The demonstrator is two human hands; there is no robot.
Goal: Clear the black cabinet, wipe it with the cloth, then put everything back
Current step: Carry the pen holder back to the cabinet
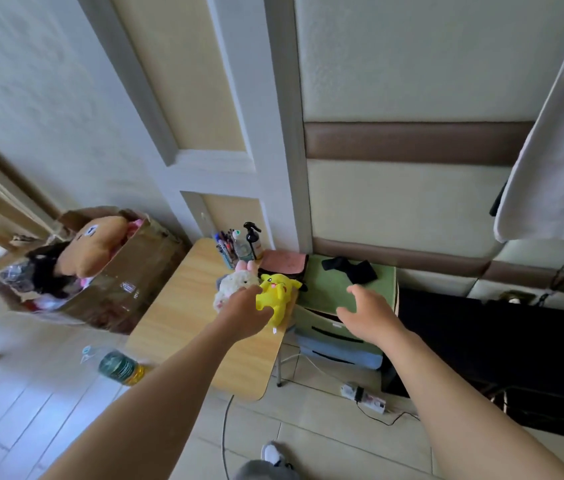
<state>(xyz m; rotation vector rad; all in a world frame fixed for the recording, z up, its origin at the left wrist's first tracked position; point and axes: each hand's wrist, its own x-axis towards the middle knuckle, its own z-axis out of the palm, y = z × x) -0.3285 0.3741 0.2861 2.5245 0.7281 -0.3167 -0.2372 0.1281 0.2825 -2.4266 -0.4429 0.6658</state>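
Note:
The low black cabinet (488, 327) runs along the wall at the right, and its top looks bare. On the small wooden table (183, 313), my left hand (244, 311) grips a yellow plush toy (277, 292) at the table's right edge. A white fluffy plush (235, 284) lies just left of it. A pink cloth (282, 263) sits at the table's back right corner. My right hand (367, 315) hovers open, fingers spread, over the green fabric drawer box (325, 289) between table and cabinet.
Pens (225, 244) and two bottles (251, 242) stand at the table's back. A black item (349, 268) lies on the green box. A cardboard box (100, 271) of toys stands at left. On the floor are a bottle (119, 367), a power strip (363, 396) and cables.

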